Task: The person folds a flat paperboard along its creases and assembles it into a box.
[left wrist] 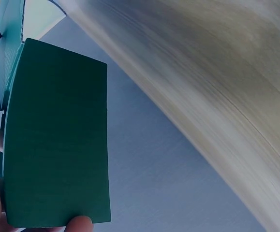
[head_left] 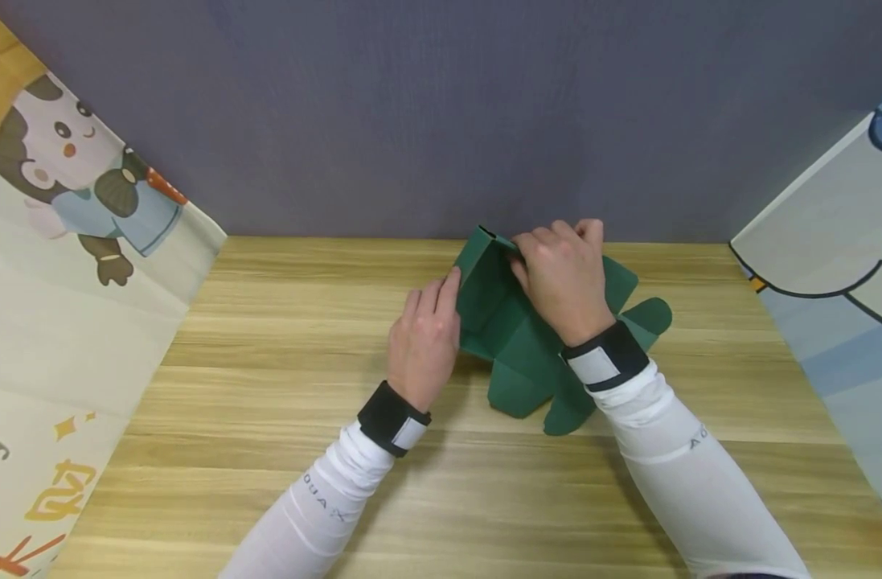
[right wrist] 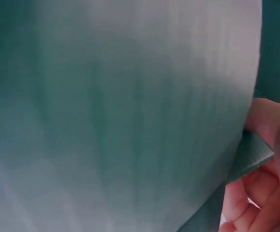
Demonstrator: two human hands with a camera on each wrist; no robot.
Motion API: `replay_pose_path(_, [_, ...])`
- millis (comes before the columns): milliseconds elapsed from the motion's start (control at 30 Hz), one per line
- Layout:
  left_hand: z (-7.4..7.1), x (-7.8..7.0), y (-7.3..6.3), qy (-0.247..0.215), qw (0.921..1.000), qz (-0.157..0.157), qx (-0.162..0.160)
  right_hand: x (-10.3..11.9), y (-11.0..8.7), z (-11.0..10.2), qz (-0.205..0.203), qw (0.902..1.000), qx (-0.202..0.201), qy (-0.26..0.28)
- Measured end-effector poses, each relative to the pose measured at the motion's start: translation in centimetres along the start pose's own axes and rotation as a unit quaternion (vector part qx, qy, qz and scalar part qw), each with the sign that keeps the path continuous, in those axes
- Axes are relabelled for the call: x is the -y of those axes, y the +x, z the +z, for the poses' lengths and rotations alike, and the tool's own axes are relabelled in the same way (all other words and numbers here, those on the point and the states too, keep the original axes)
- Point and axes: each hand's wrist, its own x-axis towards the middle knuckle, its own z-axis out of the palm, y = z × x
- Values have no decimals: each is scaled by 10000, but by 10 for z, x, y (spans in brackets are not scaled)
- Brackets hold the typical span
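Observation:
A green cardboard box (head_left: 523, 346), partly folded, stands tilted on the wooden table between both hands, its flaps spread toward the right and front. My left hand (head_left: 426, 330) holds the box's left side panel, fingers along its outer edge. In the left wrist view that green panel (left wrist: 57, 140) stands upright, with a fingertip (left wrist: 80, 224) at its lower edge. My right hand (head_left: 565, 277) grips the far top wall, thumb inside and fingers over the outside. The right wrist view has a large green flap (right wrist: 130, 116) close up, with the right fingers (right wrist: 260, 193) around a folded edge.
The wood-grain table (head_left: 281, 402) lies beneath the box. A dark grey-blue wall panel (head_left: 412, 121) rises along the far edge. Printed cartoon sheets flank the table, one on the left (head_left: 64, 322) and one on the right (head_left: 831, 281).

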Motion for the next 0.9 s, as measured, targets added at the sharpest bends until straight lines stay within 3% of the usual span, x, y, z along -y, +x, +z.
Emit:
replay_pose_path(667, [-4, -4, -1, -49, 10000, -63, 10, 1, 5, -1, -224, 9994, -98, -240])
replay_pose_path(800, [-7, -3, 5, -222, 9997, -132, -48, 5, 6, -3, -408, 9987, -42, -307])
replay_pose_path(900, [-14, -2, 17, -323, 9994, -76, -111, 9, 8, -4, -618, 9975, -72, -334])
